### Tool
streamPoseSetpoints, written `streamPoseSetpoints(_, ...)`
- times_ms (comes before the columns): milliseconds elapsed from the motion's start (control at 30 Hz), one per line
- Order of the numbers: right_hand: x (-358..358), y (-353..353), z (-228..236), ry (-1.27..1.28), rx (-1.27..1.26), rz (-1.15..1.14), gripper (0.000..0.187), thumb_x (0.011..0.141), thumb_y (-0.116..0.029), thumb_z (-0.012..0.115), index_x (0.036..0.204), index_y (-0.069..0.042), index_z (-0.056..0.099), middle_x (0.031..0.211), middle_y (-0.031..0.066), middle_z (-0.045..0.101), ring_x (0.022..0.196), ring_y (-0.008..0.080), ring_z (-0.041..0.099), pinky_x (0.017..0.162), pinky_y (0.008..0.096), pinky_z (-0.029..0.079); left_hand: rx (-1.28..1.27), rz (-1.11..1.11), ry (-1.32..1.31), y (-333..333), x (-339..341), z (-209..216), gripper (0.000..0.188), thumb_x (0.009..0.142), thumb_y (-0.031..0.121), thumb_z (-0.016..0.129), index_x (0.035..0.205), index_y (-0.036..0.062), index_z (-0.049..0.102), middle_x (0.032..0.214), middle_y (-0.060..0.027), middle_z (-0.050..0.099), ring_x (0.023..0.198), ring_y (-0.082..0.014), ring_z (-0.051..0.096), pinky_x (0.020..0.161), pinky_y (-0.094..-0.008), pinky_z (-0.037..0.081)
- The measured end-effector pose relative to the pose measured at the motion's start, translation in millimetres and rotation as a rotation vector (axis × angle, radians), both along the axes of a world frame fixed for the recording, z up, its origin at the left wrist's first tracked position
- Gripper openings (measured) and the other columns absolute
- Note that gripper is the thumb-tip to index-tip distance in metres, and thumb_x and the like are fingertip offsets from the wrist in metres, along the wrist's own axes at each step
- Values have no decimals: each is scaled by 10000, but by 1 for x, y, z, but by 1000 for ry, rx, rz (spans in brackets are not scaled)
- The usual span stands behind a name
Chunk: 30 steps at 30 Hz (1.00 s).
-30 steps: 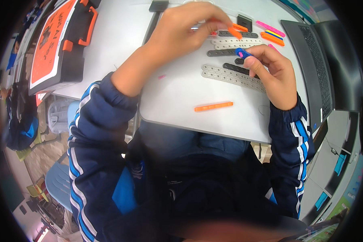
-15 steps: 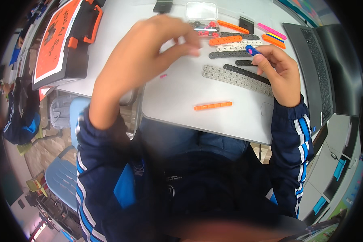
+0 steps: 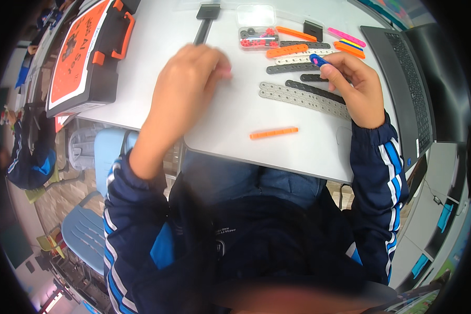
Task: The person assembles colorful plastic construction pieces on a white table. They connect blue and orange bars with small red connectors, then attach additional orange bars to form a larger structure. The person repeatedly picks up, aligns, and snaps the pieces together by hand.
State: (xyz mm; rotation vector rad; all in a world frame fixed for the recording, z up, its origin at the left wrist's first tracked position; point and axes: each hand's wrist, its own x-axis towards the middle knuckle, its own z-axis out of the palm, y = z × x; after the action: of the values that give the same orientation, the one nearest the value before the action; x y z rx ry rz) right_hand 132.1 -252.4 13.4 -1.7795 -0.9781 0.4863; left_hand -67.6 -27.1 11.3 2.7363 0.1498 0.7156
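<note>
My right hand [image 3: 362, 89], over the right side of the table, pinches a short blue beam [image 3: 317, 60] between thumb and fingers. A pink peg sits in a hole of that beam. My left hand [image 3: 186, 81] is slightly blurred, above the table's left part, with thumb and index finger closed on a small pink peg [image 3: 225, 72]. Between the hands lie light grey perforated beams [image 3: 303, 99], a black beam [image 3: 315, 91] and a dark grey beam [image 3: 290, 68]. Nearer me rests a single orange beam [image 3: 273, 133].
Behind the beams stands an open clear parts box [image 3: 259, 38] with red and dark pieces. An orange-and-black case [image 3: 83, 57] is at the left, an open laptop [image 3: 403, 89] at the right. Pink, yellow, blue and orange beams [image 3: 349, 48] lie near the laptop.
My left hand has moved left and down, and the pink peg from the table is now at its fingertips. My right hand still holds the blue beam. The view has shifted slightly.
</note>
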Motion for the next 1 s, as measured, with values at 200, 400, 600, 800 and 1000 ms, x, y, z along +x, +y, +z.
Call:
streamPoseSetpoints(200, -1, 3, -5, -88, -10, -17, 163, 929, -148, 698, 1014, -9, 689, 813, 24, 661, 669, 75, 549, 610, 227, 445, 147, -106, -101, 31, 72, 11, 93, 863, 130, 713, 916, 54, 724, 890, -75, 688, 833, -266, 606, 738, -374, 481)
streamPoseSetpoints(400, 2, 1, -3, -93, 25, -27, 176, 964, -132, 644, 1062, 14, 656, 837, 38, 676, 745, 83, 582, 656, 230, 472, 194, -243, -72, 28, 106, 27, 95, 852, 124, 723, 919, 57, 736, 873, -62, 692, 832, -251, 596, 757, -361, 489)
streamPoseSetpoints(600, -1, 4, 0, -297, 134, -9, 149, 1001, -117, 558, 1086, 1, 590, 901, 152, 647, 754, 271, 615, 696, 346, 483, -105, -469, -175, -8, 106, 12, 127, 820, 108, 747, 943, 77, 741, 885, -50, 698, 848, -237, 591, 761, -342, 483)
streamPoseSetpoints(800, -16, 6, -1, -461, 100, 37, 212, 994, -173, 578, 1039, 32, 554, 914, 194, 581, 807, 384, 581, 716, 407, 474, -192, -531, -286, -14, 102, -1, 198, 755, 21, 760, 944, 75, 739, 884, -26, 712, 806, -215, 600, 746, -325, 480)
streamPoseSetpoints(1000, -21, 5, -1, -556, 51, 24, 172, 935, -143, 648, 978, 14, 592, 868, 180, 573, 780, 378, 574, 693, 412, 474, -184, -594, -290, -16, 100, -3, 204, 718, -31, 748, 898, 66, 743, 850, -34, 713, 762, -211, 612, 727, -312, 485)
